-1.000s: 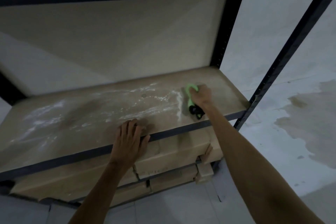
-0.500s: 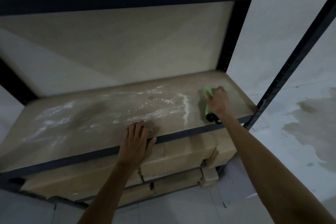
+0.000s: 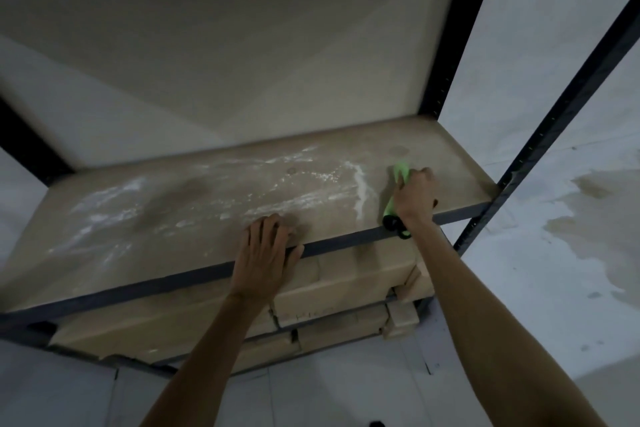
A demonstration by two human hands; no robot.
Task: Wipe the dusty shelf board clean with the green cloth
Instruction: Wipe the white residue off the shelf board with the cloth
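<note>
Presently: wiping step, early. One bright green bunched cloth [image 3: 398,180], right end of tan dusty wooden shelf board [image 3: 173,229], clutched by right hand [image 3: 415,196], fingers curled. Flat on front edge: left hand [image 3: 265,253], fingers straight. Next, likely: sweep left through white dust [image 3: 360,191].

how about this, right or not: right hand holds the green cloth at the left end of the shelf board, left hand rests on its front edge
No. The head view shows the right hand holding the green cloth at the right end of the shelf board; the left hand does rest on its front edge.
</note>
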